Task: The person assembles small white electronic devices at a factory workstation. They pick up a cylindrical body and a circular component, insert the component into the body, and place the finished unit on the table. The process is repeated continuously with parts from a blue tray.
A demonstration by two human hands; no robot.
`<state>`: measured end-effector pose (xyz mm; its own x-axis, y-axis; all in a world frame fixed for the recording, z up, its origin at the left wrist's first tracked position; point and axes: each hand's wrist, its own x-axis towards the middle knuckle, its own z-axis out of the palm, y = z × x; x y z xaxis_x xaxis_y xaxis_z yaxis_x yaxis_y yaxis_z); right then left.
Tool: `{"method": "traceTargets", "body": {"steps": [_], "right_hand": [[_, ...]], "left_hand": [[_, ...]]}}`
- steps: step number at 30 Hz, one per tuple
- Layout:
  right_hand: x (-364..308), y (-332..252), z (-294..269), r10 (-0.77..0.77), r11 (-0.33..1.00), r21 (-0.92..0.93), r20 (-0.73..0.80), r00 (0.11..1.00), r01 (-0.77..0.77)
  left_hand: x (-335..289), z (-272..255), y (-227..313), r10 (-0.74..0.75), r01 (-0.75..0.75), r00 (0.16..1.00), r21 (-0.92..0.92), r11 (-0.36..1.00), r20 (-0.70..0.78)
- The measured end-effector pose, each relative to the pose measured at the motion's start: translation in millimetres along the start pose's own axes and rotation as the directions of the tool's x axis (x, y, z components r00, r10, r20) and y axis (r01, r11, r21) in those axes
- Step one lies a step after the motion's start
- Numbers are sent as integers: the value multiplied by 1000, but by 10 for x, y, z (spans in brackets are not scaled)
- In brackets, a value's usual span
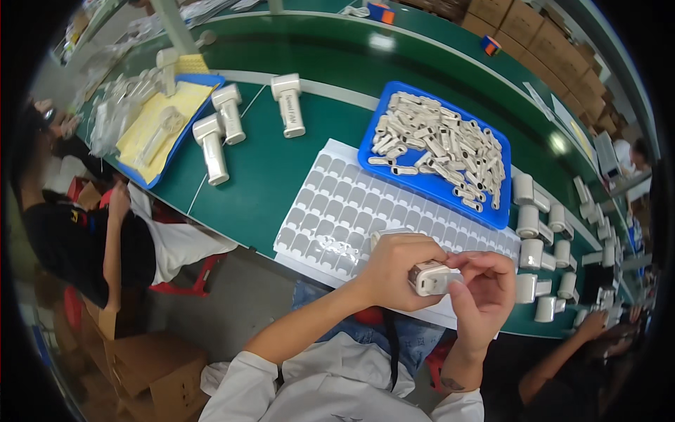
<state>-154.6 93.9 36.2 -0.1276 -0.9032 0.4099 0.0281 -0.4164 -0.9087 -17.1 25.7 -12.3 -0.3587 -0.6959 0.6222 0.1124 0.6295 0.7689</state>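
Note:
My left hand (390,273) is wrapped around a white handheld fan (424,280), with the handle's end pointing to the right. Part of its rounded head shows beyond my knuckles. Thumb and fingertips of my right hand (485,292) pinch a small translucent grey label (446,281) against that handle end. Both hands are above the near edge of a white sheet (330,228) covered in rows of grey labels. Behind the sheet, a blue tray (367,133) holds a heap of small off-white plastic parts (439,144).
Several white handheld fans (288,105) stand on the green table at the left. Another blue tray (163,176) carries yellow padding and bagged pieces. More fans (531,253) line the right side. Co-workers sit on both sides; cardboard boxes (162,373) are on the floor.

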Motion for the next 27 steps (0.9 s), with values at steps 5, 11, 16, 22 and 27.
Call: {"method": "traceTargets", "body": {"steps": [5,11,16,22,27], "right_hand": [[-21,-20,-47,-16,997,-74,22,1000,18],[-52,5,-5,-66,990,-123,49,997,72],[-67,-11,29,-59,991,-120,25,998,62],[-60,-11,43,-52,992,-117,15,999,53],[-61,11,2,-89,986,-135,42,995,94]], "left_hand": [[37,18,1,7,-7,999,1,1000,50],[17,27,2,23,-23,999,-6,1000,22],[43,0,34,-19,18,999,18,1000,39],[22,16,18,-10,10,1000,18,1000,18],[29,45,7,22,-22,1000,-8,1000,9]]}}
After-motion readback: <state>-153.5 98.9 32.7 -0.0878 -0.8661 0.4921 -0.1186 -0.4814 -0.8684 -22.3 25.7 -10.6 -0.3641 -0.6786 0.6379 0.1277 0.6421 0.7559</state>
